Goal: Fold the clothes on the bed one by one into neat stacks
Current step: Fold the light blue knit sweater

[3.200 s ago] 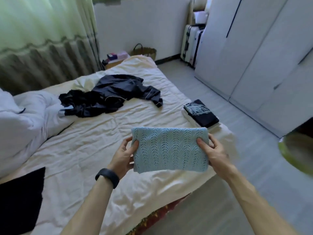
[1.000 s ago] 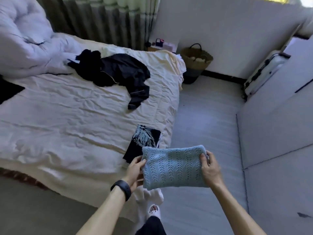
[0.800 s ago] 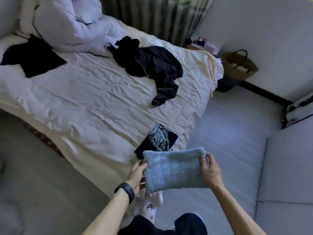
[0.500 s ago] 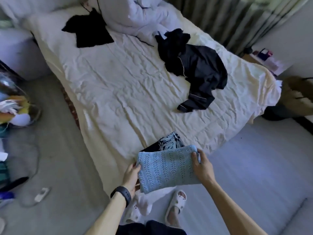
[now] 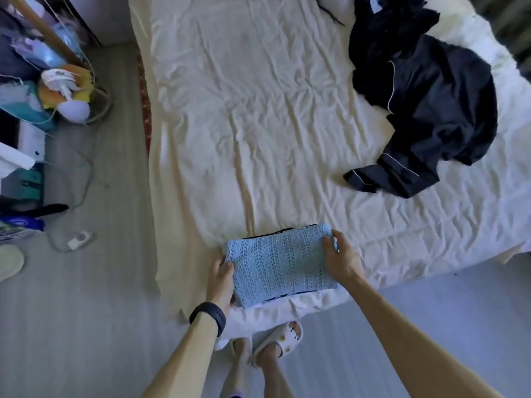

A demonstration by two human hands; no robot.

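Observation:
A folded light-blue knit garment [image 5: 280,262] lies at the near corner of the bed, on top of a folded black garment whose edge [image 5: 275,232] just shows behind it. My left hand [image 5: 222,278] grips its left end, thumb on top. At the right end, my right hand [image 5: 337,258] holds the knit with fingers curled over the edge. A crumpled dark navy garment with white piping [image 5: 422,110] lies unfolded at the far right of the bed.
The cream sheet [image 5: 253,119] covers the bed between the stack and the dark garment. Cluttered items and a small fan [image 5: 61,81] stand on the floor at left, with a cable and plug [image 5: 79,239]. My feet in white sandals [image 5: 275,340] stand by the bed corner.
I have carried the blue knit around the bed corner and lowered it onto the folded black garment, which it now almost covers. The view has swung to look straight down.

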